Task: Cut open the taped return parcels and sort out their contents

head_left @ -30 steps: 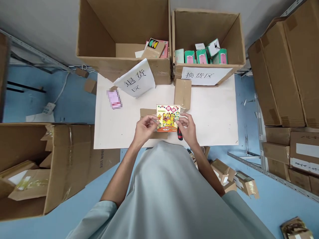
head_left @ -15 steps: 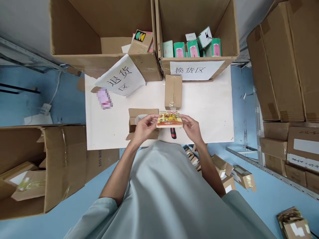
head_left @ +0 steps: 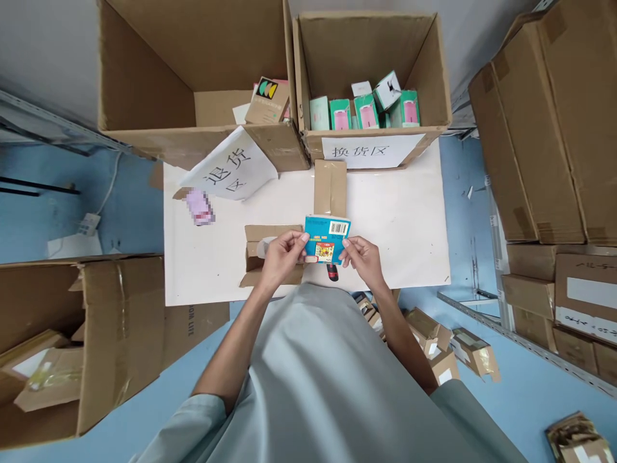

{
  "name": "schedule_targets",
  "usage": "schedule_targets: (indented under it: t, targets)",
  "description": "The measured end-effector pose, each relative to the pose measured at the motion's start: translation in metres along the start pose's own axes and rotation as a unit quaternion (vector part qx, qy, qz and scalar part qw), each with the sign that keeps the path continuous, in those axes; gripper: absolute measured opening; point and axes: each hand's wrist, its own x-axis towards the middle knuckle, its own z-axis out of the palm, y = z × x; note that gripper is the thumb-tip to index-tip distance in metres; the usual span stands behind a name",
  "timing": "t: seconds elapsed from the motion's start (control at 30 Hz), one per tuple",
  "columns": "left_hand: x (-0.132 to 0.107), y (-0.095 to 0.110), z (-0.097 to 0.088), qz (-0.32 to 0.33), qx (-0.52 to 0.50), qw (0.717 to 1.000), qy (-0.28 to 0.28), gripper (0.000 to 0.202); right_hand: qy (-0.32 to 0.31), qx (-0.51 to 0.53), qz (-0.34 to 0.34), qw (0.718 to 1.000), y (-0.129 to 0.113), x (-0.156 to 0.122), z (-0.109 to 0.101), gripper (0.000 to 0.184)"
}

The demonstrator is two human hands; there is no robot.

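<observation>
Between both hands is a small book [head_left: 326,233], its blue back cover with a white barcode facing me. My left hand [head_left: 283,254] pinches its left edge, and my right hand [head_left: 360,257] pinches the lower right corner. Just behind my left hand lies an opened cardboard box [head_left: 253,234] with whitish wrapping inside. Partly under the book, a black and red tool [head_left: 332,272] rests on the white table [head_left: 400,225]; its kind is not clear. Beyond the book stands a closed brown carton [head_left: 330,186].
Two large cartons line the table's back: the left one [head_left: 144,96] holds a few boxes, the right one [head_left: 371,38] several green-and-pink boxes. A paper sign [head_left: 231,167] hangs over the left front. A pixelated purple item [head_left: 199,206] lies left. Cartons [head_left: 530,141] are stacked at right.
Both hands have turned the book over, from its yellow illustrated cover to the blue barcode side. The view has tilted slightly, so the surroundings sit lower.
</observation>
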Motion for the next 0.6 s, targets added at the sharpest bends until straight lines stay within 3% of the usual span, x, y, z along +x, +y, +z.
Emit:
schedule_targets:
  t: [0.17, 0.27, 0.4, 0.5, 0.6]
  targets:
    - [-0.011, -0.026, -0.002, -0.033, -0.001, 0.999, -0.03, 0.075, -0.006, -0.018, 0.036, 0.999, 0.024, -0.01, -0.006, 0.073]
    - [-0.022, -0.047, -0.005, -0.102, -0.027, 0.992, -0.067, 0.07, -0.022, -0.051, 0.055, 0.997, 0.044, -0.017, -0.005, 0.061]
    - [-0.028, -0.063, -0.016, -0.131, -0.101, 0.984, -0.062, 0.086, -0.067, -0.048, 0.047, 0.995, 0.058, -0.012, 0.005, 0.054]
    - [-0.01, -0.047, -0.036, -0.091, -0.123, 0.988, -0.036, 0.09, -0.083, -0.076, -0.005, 0.994, 0.035, 0.019, 0.024, 0.051]
    - [0.024, 0.001, -0.07, 0.035, -0.051, 0.998, 0.019, 0.082, -0.104, -0.105, -0.102, 0.984, -0.021, 0.07, 0.056, 0.053]
